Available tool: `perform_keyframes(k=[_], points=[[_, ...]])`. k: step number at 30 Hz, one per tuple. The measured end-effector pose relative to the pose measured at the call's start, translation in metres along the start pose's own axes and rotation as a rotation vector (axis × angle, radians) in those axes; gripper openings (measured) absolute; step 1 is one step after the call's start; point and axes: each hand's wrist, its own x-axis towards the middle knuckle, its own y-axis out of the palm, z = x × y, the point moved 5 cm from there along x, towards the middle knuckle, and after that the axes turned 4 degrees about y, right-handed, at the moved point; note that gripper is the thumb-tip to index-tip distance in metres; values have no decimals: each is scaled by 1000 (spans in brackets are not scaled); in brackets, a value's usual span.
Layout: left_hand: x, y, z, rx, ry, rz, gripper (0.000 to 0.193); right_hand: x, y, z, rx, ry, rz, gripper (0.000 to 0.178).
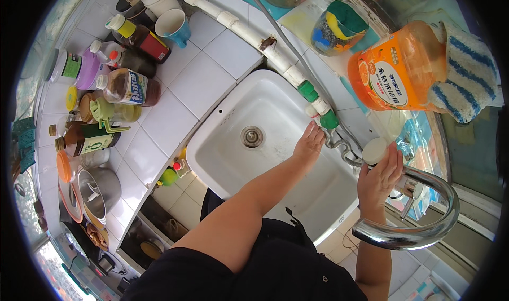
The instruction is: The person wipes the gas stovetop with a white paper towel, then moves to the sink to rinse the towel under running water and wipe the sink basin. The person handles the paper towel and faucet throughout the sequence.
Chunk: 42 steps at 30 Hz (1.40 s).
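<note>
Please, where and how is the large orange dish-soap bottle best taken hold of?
Probably around the broad body of the dish-soap bottle, coming from the sink side: its rounded, labelled face there is uncovered, while a blue-and-white striped cloth hangs over the top end, hiding much of it.

At two o'clock, a large orange plastic jug [396,94] is standing, and a blue-and-white striped fabric cloth [469,73] is draping over its top. At eleven, a tapered blue-and-white cup [181,33] is sitting on glossy white square tiles [161,126]; at nine, a dark brown bottle with a green label [87,139] is standing; between eight and nine, a round silver metal pot [110,187] is resting.
</note>
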Motion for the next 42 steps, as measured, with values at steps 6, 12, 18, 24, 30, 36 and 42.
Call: perform_keyframes(k=[6, 12, 18, 24, 30, 36, 42], points=[[7, 7, 21, -34, 292, 53, 47, 1, -3, 1, 0, 7, 5, 84], [-15, 1, 37, -36, 481, 28, 52, -1, -4, -2, 16, 0, 10, 80], [-69, -29, 30, -283, 416, 301, 58, -43, -22, 8, 174, -76, 89, 77], [-108, -44, 3, -1069, 143, 126, 46, -157, 11, 38, 752, 100, 461, 75], [-111, -92, -23, -1962, -122, 318, 35, -177, 57, 46, 1771, 949, 606, 62], [-110, -80, -15, -2008, -375, 321, 38, -175, 78, 46, 1966, 1234, 595, 40], [-116, -76, -5, -1808, -429, 317, 28, -165, 79, 42, 1732, 1074, 582, 49]])
